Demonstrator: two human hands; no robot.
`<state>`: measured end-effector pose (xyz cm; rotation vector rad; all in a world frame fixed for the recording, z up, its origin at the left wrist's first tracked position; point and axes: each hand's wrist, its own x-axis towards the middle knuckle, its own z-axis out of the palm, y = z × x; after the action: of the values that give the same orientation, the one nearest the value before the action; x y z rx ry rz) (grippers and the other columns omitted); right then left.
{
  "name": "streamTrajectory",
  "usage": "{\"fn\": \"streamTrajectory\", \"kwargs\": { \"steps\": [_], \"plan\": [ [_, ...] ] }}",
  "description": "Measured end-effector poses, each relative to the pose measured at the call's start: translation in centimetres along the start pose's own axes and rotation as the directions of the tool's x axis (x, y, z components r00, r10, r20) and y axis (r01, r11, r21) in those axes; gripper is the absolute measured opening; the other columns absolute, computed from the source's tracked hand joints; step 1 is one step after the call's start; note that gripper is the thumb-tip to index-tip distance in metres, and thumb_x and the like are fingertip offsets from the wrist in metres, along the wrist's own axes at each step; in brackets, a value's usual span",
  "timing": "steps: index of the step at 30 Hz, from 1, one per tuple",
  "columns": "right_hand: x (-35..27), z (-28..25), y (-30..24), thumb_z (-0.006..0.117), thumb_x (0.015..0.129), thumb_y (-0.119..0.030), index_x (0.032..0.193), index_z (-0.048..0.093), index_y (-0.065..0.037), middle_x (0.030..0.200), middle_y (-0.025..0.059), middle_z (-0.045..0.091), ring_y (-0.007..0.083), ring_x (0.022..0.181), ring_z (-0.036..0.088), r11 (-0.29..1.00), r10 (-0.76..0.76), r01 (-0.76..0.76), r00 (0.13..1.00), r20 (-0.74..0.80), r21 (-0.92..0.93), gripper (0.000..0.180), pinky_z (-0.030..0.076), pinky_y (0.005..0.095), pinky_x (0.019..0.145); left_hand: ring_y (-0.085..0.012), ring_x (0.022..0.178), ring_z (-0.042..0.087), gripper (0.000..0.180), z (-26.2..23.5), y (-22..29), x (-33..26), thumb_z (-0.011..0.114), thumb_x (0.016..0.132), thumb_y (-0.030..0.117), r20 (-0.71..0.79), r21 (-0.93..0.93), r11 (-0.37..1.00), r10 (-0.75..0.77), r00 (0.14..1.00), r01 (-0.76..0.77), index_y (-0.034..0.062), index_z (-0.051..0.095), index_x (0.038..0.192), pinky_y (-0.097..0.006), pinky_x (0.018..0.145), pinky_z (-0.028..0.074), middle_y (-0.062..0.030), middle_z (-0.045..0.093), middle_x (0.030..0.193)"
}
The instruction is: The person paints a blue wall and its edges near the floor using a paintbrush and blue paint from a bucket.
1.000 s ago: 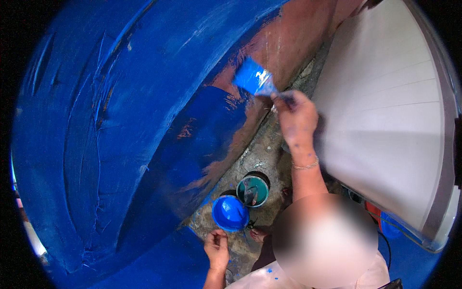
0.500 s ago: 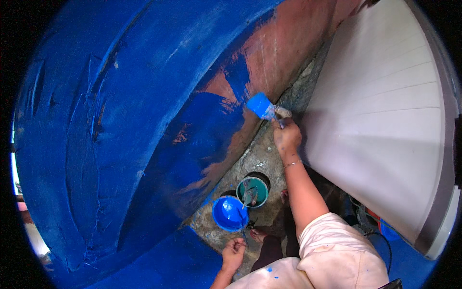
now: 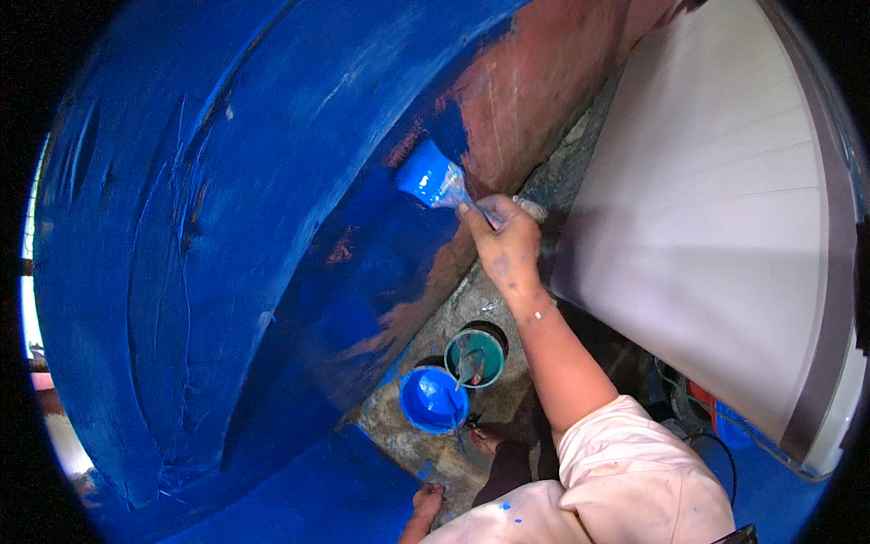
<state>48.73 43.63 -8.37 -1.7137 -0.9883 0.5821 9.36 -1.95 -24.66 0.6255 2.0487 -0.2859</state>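
Observation:
My right hand [image 3: 509, 240] is closed round the handle of a wide paintbrush [image 3: 433, 178], its bristles loaded with wet blue paint. The bristles lie against a large curved, hull-like surface [image 3: 245, 199], blue over most of its area and reddish brown along its lower right edge. Low in the view, my left hand [image 3: 428, 499] hangs near my body with fingers curled and nothing visible in them. Beyond it stands a blue bowl-like bucket [image 3: 405, 399] with blue paint and a thin stick. Touching that bucket is a round tub [image 3: 500, 355], green inside, holding a paint-smeared tool.
At the right rises a big smooth white curved panel [image 3: 716, 199] with a dark edge band. A narrow strip of rough, stained concrete [image 3: 471, 290] runs between it and the blue surface. Blue ground covering [image 3: 299, 494] spreads at lower left. A dark cable [image 3: 729, 462] lies lower right.
My right hand has swung left with the paintbrush, and blue now covers more of the reddish patch there. My left hand has drawn back toward the lower edge.

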Motion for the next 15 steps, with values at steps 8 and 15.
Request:
{"fn": "streamTrajectory", "kwargs": {
  "steps": [8,15],
  "plan": [
    [-2.0,1.1,12.5,0.065,0.083,-0.021,0.097,0.065,-0.005,0.087,0.0197,0.066,0.0371,0.082,0.064,0.987,0.143,-0.150,0.984,-0.104,-0.065,0.022,0.049,0.0419,0.072,-0.0192,0.068,0.065,0.023,1.5,-0.3,0.3,0.065,0.081,0.022,0.104,-0.102,0.994,0.058,0.993,-0.048,0.0033,0.064,0.094,-0.032,0.063,0.051,-0.0096,0.067,0.080],
    [0.6,-0.5,-0.6,0.058,0.080,-0.007,0.116,0.063,-0.014,0.094,0.0107,0.059,0.0333,0.087,0.054,0.832,-0.540,0.458,0.795,-0.276,-0.312,0.037,0.042,0.0430,0.078,-0.0166,0.063,0.064,0.022,0.3,0.9,-1.9,0.066,0.083,0.022,0.099,-0.158,0.986,-0.043,0.994,0.058,0.0030,0.063,0.093,-0.029,0.057,0.050,-0.0071,0.067,0.078]
  ]
}}
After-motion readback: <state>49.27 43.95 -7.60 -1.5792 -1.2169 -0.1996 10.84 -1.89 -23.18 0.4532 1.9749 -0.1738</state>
